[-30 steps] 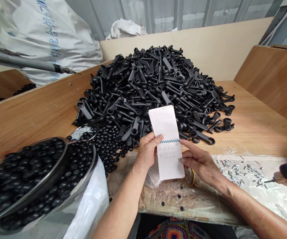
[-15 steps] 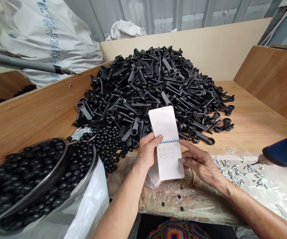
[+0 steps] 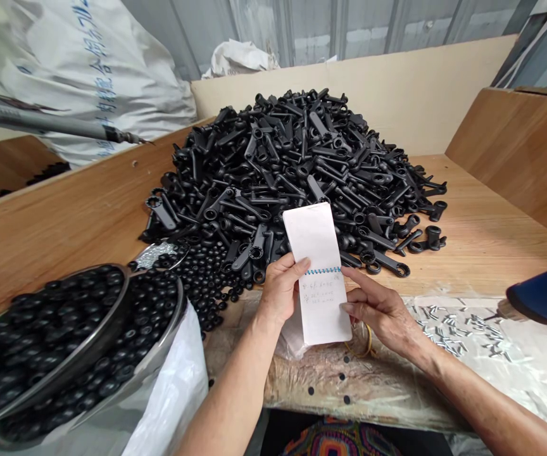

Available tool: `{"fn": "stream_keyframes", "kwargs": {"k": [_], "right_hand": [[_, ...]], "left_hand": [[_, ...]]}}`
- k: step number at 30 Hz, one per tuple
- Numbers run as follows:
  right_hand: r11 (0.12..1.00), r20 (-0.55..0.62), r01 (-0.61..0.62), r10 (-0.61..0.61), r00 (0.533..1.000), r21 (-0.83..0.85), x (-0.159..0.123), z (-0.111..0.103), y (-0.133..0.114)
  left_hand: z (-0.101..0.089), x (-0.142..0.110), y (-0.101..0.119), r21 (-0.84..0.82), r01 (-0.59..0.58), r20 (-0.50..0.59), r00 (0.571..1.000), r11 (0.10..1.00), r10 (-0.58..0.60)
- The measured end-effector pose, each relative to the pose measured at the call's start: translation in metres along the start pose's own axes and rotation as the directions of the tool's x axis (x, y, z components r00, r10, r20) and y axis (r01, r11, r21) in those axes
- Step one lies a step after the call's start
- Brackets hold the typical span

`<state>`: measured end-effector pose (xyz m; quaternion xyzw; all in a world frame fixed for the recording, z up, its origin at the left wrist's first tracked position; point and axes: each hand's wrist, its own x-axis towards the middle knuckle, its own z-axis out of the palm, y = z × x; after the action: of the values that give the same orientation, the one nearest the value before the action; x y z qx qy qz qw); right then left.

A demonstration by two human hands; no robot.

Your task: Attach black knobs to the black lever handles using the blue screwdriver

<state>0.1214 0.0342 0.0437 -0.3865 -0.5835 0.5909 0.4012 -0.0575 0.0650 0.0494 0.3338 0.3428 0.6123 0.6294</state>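
Note:
My left hand [image 3: 280, 294] grips the lower left side of a small spiral notepad [image 3: 316, 272] with a blue coil and handwritten lines. My right hand [image 3: 380, 307] pinches the pad's right edge, with the fingertips on the lower page. Behind the pad lies a large heap of black moulded wrench-like parts [image 3: 292, 152]. Loose black balls [image 3: 202, 278] spill in front of the heap, just left of my left hand.
Two steel bowls [image 3: 126, 297] of black balls sit at lower left above a white plastic bag [image 3: 173, 380]. Silver pins [image 3: 458, 329] lie on a white sheet at right. A blue-handled tool [image 3: 544, 294] intrudes at right, a long metal tool [image 3: 50, 125] at upper left.
The blue-handled tool at right has risen and moved up over the silver pins, and the hand near it has gone from view. My hands and the notepad stay almost still.

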Motion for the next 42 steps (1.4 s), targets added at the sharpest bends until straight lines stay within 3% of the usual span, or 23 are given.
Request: {"fn": "stream_keyframes", "kwargs": {"k": [13, 26, 42], "right_hand": [[0.998, -0.017, -0.045, 0.046, 0.999, 0.049, -0.0013, 0.0025, 0.0022], [0.999, -0.008, -0.01, 0.01, 1.0, -0.051, -0.0004, 0.0005, 0.0012], [1.0, 0.01, -0.002, 0.002, 1.0, -0.026, -0.0007, 0.0006, 0.0007]], "left_hand": [[-0.0004, -0.0008, 0.0011, 0.024, 0.004, 0.001, 1.0, 1.0, -0.004], [0.0012, -0.0013, 0.0019, 0.045, 0.011, -0.012, 1.0, 0.999, -0.01], [0.0015, -0.0015, 0.002, 0.027, 0.017, 0.0, 1.0, 0.999, -0.017]]}}
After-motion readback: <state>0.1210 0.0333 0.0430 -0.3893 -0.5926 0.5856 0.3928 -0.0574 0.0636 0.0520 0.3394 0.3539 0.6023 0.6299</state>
